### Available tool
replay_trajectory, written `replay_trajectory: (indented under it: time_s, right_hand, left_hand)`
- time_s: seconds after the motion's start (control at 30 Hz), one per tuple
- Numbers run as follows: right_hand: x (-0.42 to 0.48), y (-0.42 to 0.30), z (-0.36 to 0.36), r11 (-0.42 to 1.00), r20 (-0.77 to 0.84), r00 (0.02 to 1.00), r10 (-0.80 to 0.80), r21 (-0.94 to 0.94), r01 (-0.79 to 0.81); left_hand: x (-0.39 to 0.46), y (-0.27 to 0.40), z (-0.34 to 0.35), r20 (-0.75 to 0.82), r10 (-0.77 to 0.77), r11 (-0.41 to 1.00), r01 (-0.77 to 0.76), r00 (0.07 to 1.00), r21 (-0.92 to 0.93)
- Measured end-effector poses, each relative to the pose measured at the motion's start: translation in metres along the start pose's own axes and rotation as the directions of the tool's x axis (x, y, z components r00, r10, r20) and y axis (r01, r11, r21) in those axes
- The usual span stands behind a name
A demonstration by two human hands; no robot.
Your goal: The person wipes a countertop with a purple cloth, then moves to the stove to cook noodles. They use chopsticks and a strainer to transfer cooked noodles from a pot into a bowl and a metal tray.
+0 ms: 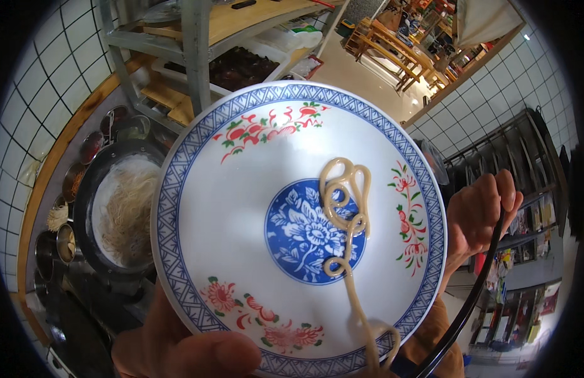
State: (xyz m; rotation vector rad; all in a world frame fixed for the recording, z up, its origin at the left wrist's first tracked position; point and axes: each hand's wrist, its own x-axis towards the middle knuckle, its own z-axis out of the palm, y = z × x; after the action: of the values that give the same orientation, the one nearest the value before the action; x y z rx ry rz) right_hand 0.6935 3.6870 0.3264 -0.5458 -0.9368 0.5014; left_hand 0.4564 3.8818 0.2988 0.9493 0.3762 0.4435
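Observation:
A white porcelain bowl (225, 203) with a blue patterned rim, red and green flower sprays and a blue flower medallion fills the middle of the view. My left hand (183, 342) grips it at the lower left, thumb over the rim and the other fingers hidden underneath. Inside lies a looped, knotted noodle (353, 203). Its strands cross the near rim and leave the view at the bottom. At the right, partly behind the bowl, my right hand (478, 212) is closed around long dark chopsticks (471, 302), whose lower ends run out of view.
Left of the bowl stands a black pan (86, 212) of noodles (131, 212) in milky liquid. Small metal containers (67, 243) line the tiled wall beyond it. A metal rack (195, 56) holds a white tub (277, 68) of dark pieces. Wooden tables and benches (391, 52) stand farther off.

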Motion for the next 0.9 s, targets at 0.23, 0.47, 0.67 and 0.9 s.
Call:
replay_trajectory:
  time_s: [0.23,0.47,0.67,0.9]
  right_hand:
    - [-0.016,-0.036,-0.031,0.995,-0.056,0.997,-0.053,0.083,0.058]
    - [-0.021,-0.024,-0.020,0.985,0.026,0.993,-0.115,-0.127,0.117]
    - [-0.023,-0.012,0.010,0.974,0.009,0.992,-0.126,-0.188,0.126]
    - [-0.017,0.003,0.017,0.889,-0.091,0.964,-0.249,-0.417,0.190]
  left_hand:
    - [0.016,0.000,0.012,0.089,-0.056,0.998,0.054,0.994,0.020]
    - [0.025,0.001,0.013,0.111,-0.069,0.997,0.064,0.991,0.047]
    - [0.028,0.004,0.018,0.129,-0.087,0.996,0.081,0.988,0.047]
    - [0.022,0.006,0.010,0.113,-0.090,0.995,0.085,0.989,0.049]
